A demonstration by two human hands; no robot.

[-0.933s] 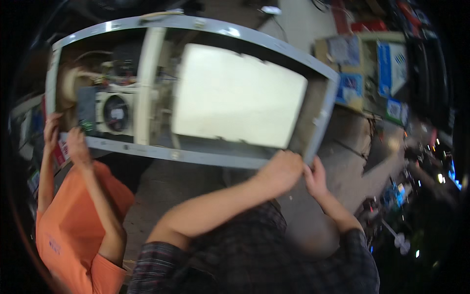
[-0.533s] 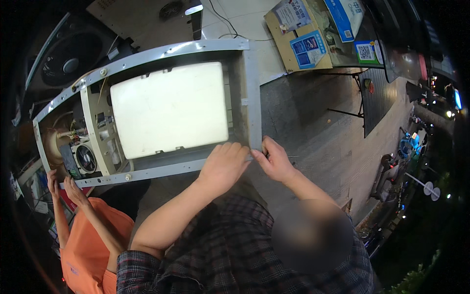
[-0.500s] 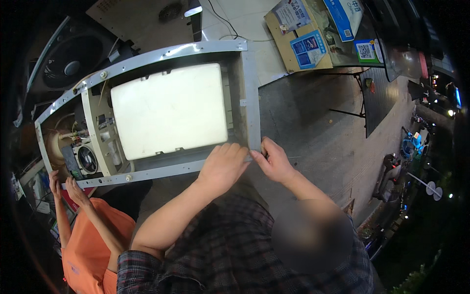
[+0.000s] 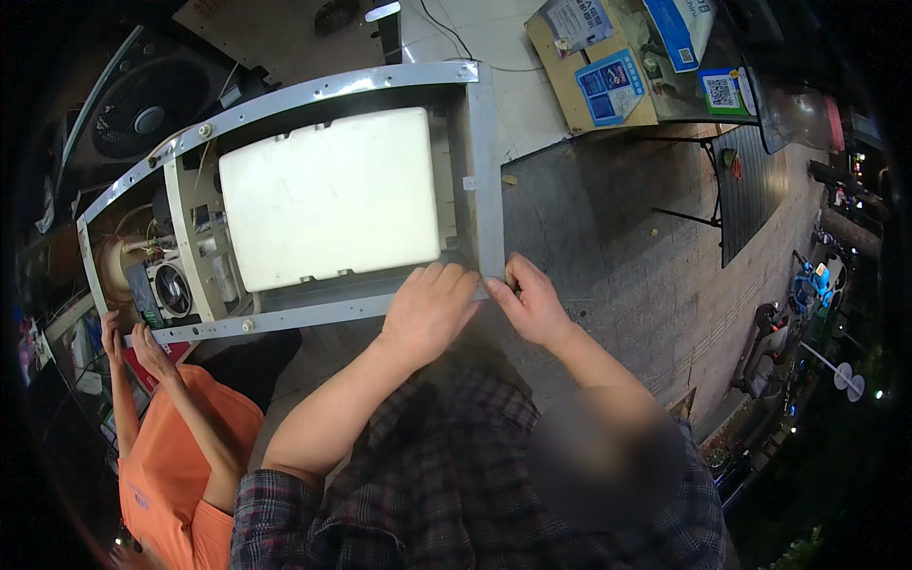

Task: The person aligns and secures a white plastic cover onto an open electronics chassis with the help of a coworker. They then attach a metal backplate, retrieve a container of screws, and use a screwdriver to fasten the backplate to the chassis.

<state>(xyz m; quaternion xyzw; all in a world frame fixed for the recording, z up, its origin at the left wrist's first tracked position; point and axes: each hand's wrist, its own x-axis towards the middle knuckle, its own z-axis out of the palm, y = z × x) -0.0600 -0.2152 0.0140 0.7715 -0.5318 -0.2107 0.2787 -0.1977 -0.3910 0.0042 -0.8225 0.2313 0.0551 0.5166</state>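
Grey paved floor (image 4: 608,247); cardboard box (image 4: 594,66) at pale tiled edge, black folding stand (image 4: 746,190) beside.

a flattened brown cardboard box (image 4: 589,71) lies on the floor at the top right, bearing a white paper label (image 4: 581,21) and a blue-and-white label (image 4: 608,85). just right of it stands a blue-and-white carton (image 4: 679,28), and beside that a small green-edged white square sticker (image 4: 722,90).

Metal frame (image 4: 480,171) now tilted further left.
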